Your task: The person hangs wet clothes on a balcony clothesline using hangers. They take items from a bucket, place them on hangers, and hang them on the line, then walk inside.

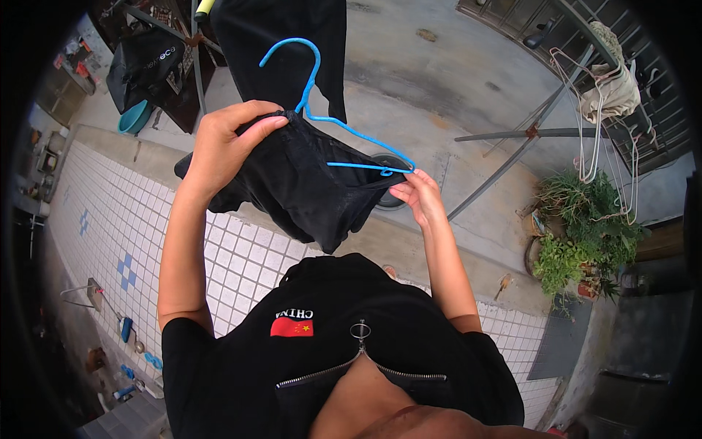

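Above the far edge of the tiled floor [241, 256], where a concrete curb [156, 162] borders it, the person holds up a black garment [292, 175] with a blue hanger [316, 69] partly inside its opening. The left hand [227, 143] pinches the cloth between thumb and forefinger, just beside the hanger's neck. The right hand [424, 197] has its fingertips drawn together on the garment's edge at the hanger's right end.

The step in hand appears to be fitting the garment onto the hanger. The hook and right shoulder show outside the cloth; the left shoulder is hidden, so its seating cannot be told. The next move seems to call for the right hand to draw the edge over the exposed corner while the left steadies the cloth near the neck.

Beyond the curb, the widest room for moving lies over the concrete yard [409, 80], ahead and to the right, as far as a grey pole [504, 134]. Past that hang wire hangers [591, 164], near potted plants [585, 234]. Straight ahead, hanging black cloth [285, 36] sits close behind the hook, leaving less freedom there.
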Demonstrator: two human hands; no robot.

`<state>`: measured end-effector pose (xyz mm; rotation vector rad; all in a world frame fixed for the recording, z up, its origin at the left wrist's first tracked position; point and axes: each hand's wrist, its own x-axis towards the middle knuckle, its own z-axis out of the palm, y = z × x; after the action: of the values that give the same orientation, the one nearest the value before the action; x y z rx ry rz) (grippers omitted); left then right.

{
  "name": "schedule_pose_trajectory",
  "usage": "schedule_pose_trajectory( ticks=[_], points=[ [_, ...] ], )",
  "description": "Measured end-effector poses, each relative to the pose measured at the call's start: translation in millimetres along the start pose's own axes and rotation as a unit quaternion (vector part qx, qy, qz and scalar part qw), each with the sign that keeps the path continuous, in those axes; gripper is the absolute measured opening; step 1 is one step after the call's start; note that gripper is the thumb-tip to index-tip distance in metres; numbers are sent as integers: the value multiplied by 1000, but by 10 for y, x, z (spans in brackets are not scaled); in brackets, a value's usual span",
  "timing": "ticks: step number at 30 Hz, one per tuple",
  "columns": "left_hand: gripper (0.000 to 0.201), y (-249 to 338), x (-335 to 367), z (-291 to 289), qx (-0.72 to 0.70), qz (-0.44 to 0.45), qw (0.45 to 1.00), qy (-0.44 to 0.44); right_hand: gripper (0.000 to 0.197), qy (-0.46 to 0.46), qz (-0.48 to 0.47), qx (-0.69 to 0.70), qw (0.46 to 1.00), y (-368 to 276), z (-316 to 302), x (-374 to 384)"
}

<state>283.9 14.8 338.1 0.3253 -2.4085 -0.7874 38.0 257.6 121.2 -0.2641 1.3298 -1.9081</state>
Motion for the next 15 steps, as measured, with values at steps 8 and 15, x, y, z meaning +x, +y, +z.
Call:
schedule_pose_trajectory(
  ticks=[8,15],
  points=[
    [18,-265,-264,238,17,-19,998,56,18,112,-31,-109,987,-558,249,64],
    [22,-128,-373,672,77,-19,991,104,17,83,-175,-361,912,-749,676,-157]
  ],
)
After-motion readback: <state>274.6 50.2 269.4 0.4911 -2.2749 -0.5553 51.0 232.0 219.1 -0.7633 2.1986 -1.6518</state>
